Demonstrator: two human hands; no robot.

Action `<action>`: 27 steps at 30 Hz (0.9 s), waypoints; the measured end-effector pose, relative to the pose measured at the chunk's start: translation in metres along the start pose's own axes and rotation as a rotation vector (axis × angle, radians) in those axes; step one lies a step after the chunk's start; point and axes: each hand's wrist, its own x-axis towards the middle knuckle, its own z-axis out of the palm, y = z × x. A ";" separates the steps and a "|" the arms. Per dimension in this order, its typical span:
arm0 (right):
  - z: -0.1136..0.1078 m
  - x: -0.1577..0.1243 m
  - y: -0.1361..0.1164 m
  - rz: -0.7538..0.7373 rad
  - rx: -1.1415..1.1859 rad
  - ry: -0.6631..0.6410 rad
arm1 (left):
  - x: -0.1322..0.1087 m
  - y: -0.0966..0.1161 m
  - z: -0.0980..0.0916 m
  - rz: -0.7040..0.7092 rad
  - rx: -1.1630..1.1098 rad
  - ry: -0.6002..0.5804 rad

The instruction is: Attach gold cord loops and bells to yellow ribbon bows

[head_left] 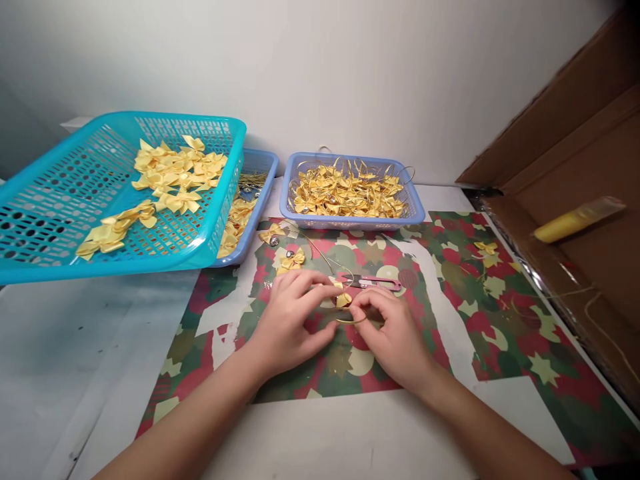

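Note:
My right hand [395, 333] pinches a thin gold cord [353, 322] between thumb and forefinger. The cord curves left toward the thumb of my left hand [297, 317]. My left thumb and forefinger are apart; whether the thumb touches the cord cannot be made out. Between the hands lies a small yellow ribbon bow [343, 300], close to my left fingertips and partly hidden. Just behind them rest thread snips [375, 282] with pinkish handles. Another yellow bow with a silver bell [291, 259] sits beyond my left hand, and a similar bow [271, 233] lies farther back.
A turquoise basket [215, 240] with yellow bows stands at left, overlapping a blue basket [260, 200]. Another blue basket [350, 223], full of corded bows, is at the back. A patterned sheet [320, 380] covers the table. Cardboard [565, 133] and a yellow tube [575, 220] are at right.

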 end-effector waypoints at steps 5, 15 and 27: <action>-0.001 -0.003 -0.004 -0.072 0.108 0.063 | -0.002 0.008 -0.001 -0.015 -0.191 0.114; 0.005 -0.011 -0.011 -0.017 0.270 0.165 | -0.007 0.021 0.005 -0.378 -0.629 0.163; 0.007 -0.009 -0.008 -0.218 0.145 0.224 | -0.007 0.021 0.000 -0.313 -0.541 0.148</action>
